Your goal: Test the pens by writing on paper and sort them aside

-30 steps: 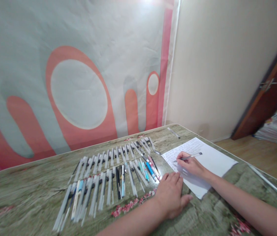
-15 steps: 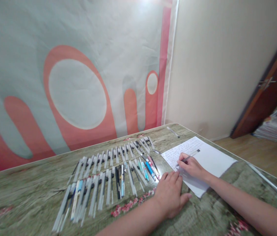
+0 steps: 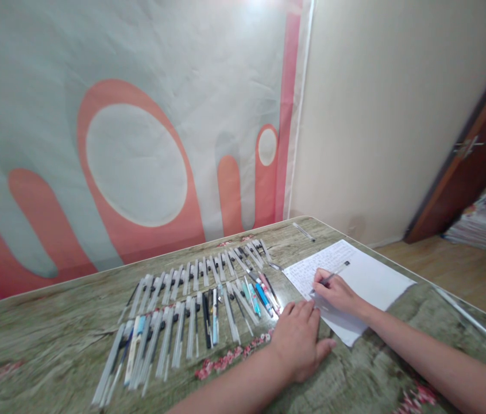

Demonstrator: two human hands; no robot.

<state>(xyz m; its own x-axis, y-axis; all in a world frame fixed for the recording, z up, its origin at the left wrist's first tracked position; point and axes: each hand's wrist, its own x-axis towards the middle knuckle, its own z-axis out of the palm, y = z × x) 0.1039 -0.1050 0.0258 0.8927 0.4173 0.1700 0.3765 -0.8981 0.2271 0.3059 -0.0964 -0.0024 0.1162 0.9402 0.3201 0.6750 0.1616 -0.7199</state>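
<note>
A pen with a clear barrel and dark end is pinched in my right hand, its tip side down by the paper. White paper lies slanted on the table, its left part covered with rows of handwriting too small to read. My left hand rests flat with fingers stretched out, by the paper's near left edge, holding nothing. Left of it are two rows of pens, among them a blue pen, a teal pen and a black pen; many have clear barrels.
The table has a green-brown marbled top with pink flower prints. A lone clear pen lies near the far edge. A long shiny clear strip runs along the right edge. A patterned banner hangs behind; a brown door stands right.
My right hand and the pen have shifted very slightly by the writing. My left hand and the rows of pens stay in place.
</note>
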